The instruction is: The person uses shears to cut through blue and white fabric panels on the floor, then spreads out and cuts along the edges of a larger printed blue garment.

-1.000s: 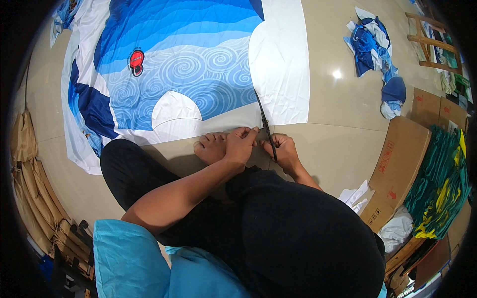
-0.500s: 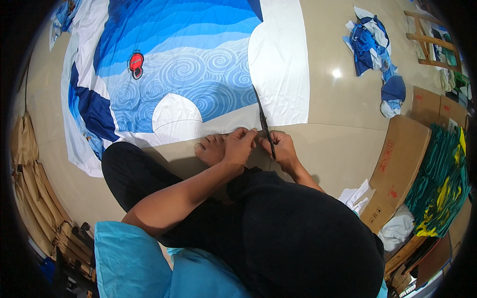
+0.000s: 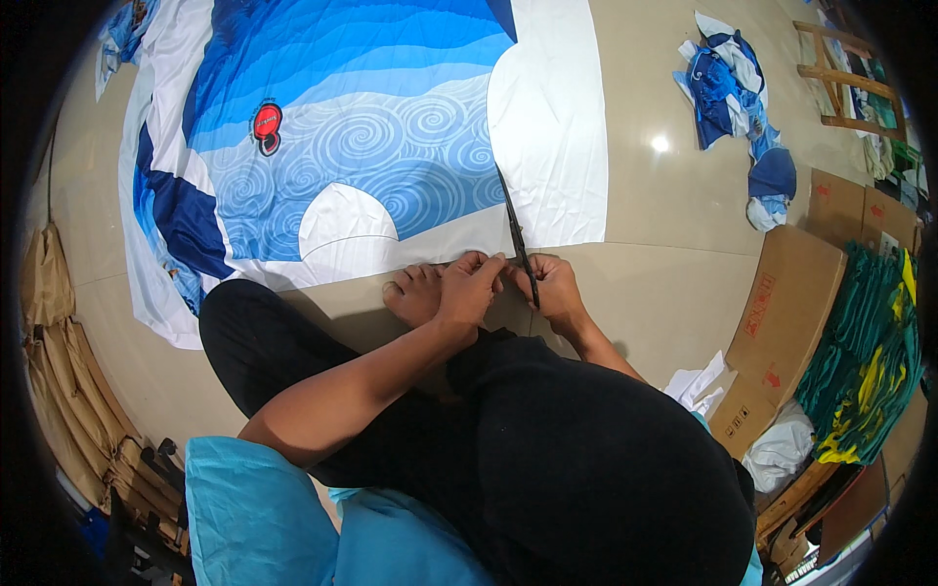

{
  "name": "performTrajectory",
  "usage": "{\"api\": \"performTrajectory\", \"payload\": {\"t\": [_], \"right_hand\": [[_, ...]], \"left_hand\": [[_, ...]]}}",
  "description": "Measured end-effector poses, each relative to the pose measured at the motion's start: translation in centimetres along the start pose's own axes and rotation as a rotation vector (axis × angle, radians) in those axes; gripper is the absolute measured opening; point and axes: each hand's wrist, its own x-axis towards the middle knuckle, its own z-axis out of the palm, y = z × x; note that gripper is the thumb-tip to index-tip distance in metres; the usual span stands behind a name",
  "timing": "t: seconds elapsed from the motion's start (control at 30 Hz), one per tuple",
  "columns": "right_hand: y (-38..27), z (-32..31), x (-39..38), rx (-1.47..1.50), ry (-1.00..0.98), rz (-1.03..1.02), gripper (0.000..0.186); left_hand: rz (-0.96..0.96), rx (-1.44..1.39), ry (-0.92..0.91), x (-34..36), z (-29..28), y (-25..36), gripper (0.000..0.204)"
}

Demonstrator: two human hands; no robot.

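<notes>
A large printed fabric (image 3: 362,146), blue with pale swirls and white margins, lies spread on the floor in front of me. My right hand (image 3: 552,291) is closed around the handles of black scissors (image 3: 515,227). Their long blades point away from me, lying along the border between the swirl print and the white side panel (image 3: 552,146). My left hand (image 3: 471,288) pinches the fabric's near edge just left of the scissors, beside my bare foot (image 3: 414,293). How far apart the blades are is hard to make out.
Blue and white fabric scraps (image 3: 728,93) lie at the far right. Along the right side are cardboard (image 3: 777,327), a pile of green and yellow cloth (image 3: 860,361), and a wooden frame (image 3: 848,83). Folded tan material (image 3: 73,361) stands at the left.
</notes>
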Motion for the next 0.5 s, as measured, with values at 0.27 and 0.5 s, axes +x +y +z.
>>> {"api": "performTrajectory", "payload": {"t": [0.27,0.5], "right_hand": [[0.0,-0.3,-0.1,0.011,-0.027,0.083,0.024],[-0.9,0.5,0.8,-0.059,0.035,0.059,0.025]], "left_hand": [[0.01,-0.002,-0.01,0.2,-0.2,-0.2,0.024],[-0.01,-0.011,-0.021,-0.4,-0.8,0.6,0.023]]}}
